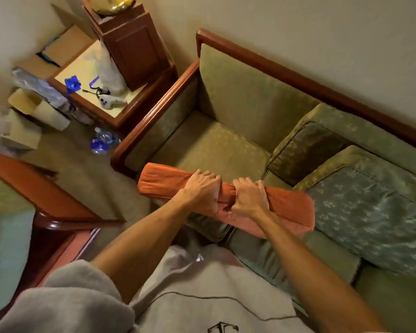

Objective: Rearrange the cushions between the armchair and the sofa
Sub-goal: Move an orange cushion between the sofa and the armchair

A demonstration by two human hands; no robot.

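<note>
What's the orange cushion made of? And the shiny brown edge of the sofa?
The orange cushion looks like soft woven cloth: matte, and it wrinkles where both hands squeeze it. The sofa's armrest rail looks like polished wood, maybe varnished: reddish-brown, smooth, with light glinting along it.

Cut-off furniture, blurred corner clutter

The sofa (238,145) runs off the right edge, and the armchair (22,183) shows only an arm and a strip of seat at the left edge. The fingertips of the left hand (203,188) and right hand (249,194) are sunk into the orange cushion (286,210). Boxes (27,116) at far left are smeared. A gold object (111,3) is cropped by the top edge.
</note>
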